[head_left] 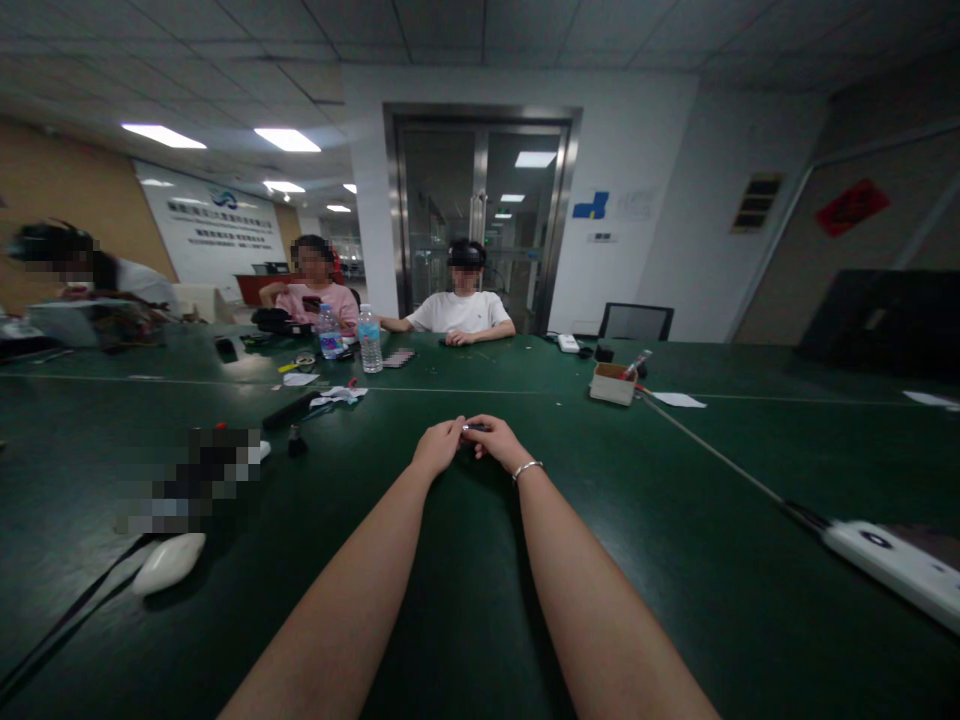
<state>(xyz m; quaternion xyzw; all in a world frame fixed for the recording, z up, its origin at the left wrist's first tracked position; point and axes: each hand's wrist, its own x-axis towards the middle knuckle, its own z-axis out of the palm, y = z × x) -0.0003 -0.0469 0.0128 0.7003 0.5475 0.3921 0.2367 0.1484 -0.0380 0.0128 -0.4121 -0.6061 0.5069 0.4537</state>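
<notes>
My left hand and my right hand meet over the green tabletop, both arms stretched forward. Between their fingertips is a small dark object with a shiny, silvery bit at its left end. It is too small for me to tell its kind. The fingers of my right hand curl around its dark part, and a silver bangle circles that wrist. My left hand is closed, its fingertips pinched at the silvery end. Fingers cover much of the object.
On the green table, a white mouse-shaped item and a small black item lie left. Water bottles stand farther back. A small box and a white power strip with its cord are right. Several people sit beyond.
</notes>
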